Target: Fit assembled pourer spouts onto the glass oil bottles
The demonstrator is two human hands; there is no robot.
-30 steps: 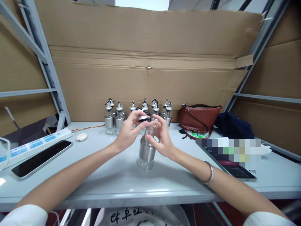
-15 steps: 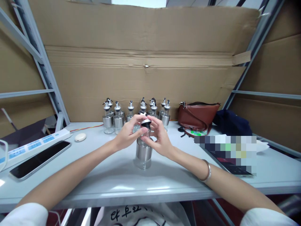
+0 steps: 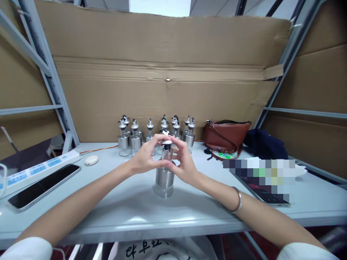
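A glass oil bottle (image 3: 165,177) with a steel sleeve stands upright on the table in front of me. At its neck is a pour spout (image 3: 167,142) with a pale metal cap and a black stopper below it. My left hand (image 3: 148,154) curls around from the left, fingers on the spout's top and thumb low by the bottle's neck. My right hand (image 3: 185,160) mirrors it from the right, fingertips on the cap and thumb by the neck. The thumbs meet in front of the glass. Whether the stopper is fully seated I cannot tell.
Several similar bottles with spouts (image 3: 136,139) stand at the back against cardboard. A brown bag (image 3: 227,135), a dark blue cloth item (image 3: 265,144) and a blurred-out device lie right. On the left are a power strip (image 3: 40,167), a phone (image 3: 45,186) and a white round case (image 3: 91,160).
The spout was tilted and is now more upright over the neck. My left thumb has slid down from the stopper toward the bottle's shoulder. The head view has shifted slightly.
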